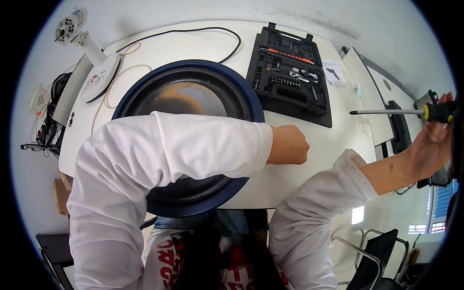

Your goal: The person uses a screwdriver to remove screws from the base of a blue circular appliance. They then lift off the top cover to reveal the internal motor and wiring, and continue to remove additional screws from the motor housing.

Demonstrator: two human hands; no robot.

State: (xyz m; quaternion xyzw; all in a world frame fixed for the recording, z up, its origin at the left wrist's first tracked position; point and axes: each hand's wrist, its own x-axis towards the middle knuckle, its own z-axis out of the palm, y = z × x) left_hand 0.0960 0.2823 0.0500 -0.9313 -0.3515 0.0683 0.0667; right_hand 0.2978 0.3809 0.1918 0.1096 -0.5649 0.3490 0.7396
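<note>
My left arm reaches across a large round pan-like vessel (254,104) with a dark blue rim and a dark inside with brownish staining. Past its right edge, my left hand (288,145) is closed over the white table, fingers curled under; whatever they might hold is hidden. Raised at the far right, my right hand (431,142) grips a screwdriver (389,112) by its black and yellow handle. Its metal shaft lies level, the dark tip pointing left, above the table's right side. My sleeve covers the middle of the vessel.
Behind my left hand lies an open black tool case (309,105) with bits and sockets. A leaflet (333,72) is beside it. A white fan (100,72) stands at the back left, and a black cable (208,29) curves behind the vessel. A chair (379,256) is at lower right.
</note>
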